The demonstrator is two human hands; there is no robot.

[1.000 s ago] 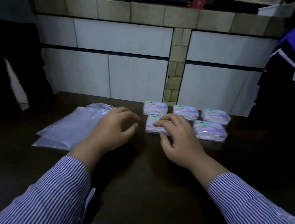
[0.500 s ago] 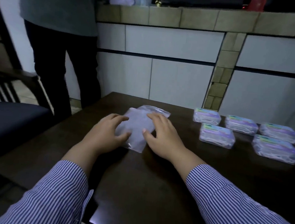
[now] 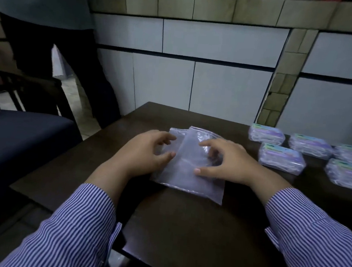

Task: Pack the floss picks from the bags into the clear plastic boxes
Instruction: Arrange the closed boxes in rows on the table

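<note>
Striped sleeves low in frame; on the dark bench (image 3: 184, 228), left hand (image 3: 142, 151) and right hand (image 3: 229, 160) rest on flat clear bags (image 3: 188, 176) at centre, each grip loosely spread, fingers bent. Five packed boxes (image 3: 280, 157) sit at right, apart.

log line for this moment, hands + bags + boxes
left hand on bags | right hand on bags | boxes closed, right, untouched

1 head-worn view looks forward and down, close over the table (image 3: 184, 228).
</note>
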